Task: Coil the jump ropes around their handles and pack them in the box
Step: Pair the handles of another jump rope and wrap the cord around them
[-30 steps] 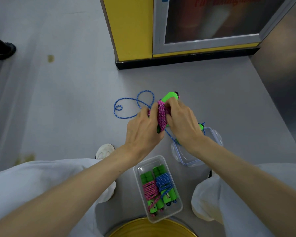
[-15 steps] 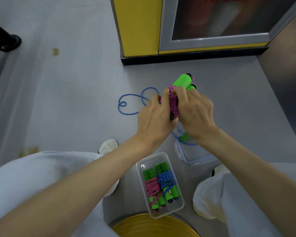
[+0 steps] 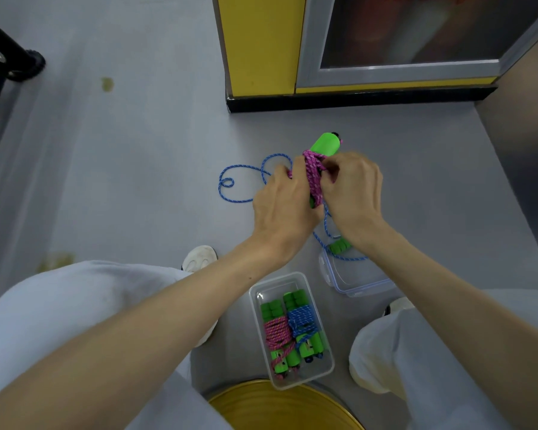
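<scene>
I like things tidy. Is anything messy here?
Yes. The blue jump rope lies uncoiled in loose loops on the floor, its handles at the clear lid's edge. The ropes in the box are coiled; the left hand and right hand grip the pink jump rope.

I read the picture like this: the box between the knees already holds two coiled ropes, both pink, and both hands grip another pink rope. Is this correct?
Not quite. The head view shows the box holding one pink coil and one blue coil, not two pink. The left hand and right hand do grip another pink rope.
</scene>
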{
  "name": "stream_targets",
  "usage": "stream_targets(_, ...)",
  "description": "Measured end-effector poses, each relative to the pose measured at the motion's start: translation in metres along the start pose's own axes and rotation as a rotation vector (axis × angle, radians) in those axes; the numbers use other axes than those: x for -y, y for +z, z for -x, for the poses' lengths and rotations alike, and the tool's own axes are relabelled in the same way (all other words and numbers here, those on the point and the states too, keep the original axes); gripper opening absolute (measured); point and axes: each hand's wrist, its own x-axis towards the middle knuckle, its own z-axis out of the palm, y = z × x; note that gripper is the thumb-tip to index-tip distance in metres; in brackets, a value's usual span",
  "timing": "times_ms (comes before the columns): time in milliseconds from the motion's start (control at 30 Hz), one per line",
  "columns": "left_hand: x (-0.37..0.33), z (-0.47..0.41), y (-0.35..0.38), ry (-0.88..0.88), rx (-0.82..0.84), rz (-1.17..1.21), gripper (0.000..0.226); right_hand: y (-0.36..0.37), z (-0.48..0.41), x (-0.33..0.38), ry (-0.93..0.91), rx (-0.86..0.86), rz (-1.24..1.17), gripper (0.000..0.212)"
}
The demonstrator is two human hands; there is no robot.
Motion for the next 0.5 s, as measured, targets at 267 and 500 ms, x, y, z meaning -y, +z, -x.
stream_targets(267,0.003,0.002,0.005,0.027,0.037,-0.111,0.036,0.012,0.001,0.001,0.168,0.166,-0.051,0.019)
stream_targets(500,0.002,0.002,0.002,0.056,0.017,-0.154,0.038,0.004,0.002,0.001,0.059,0.194,0.013,0.021)
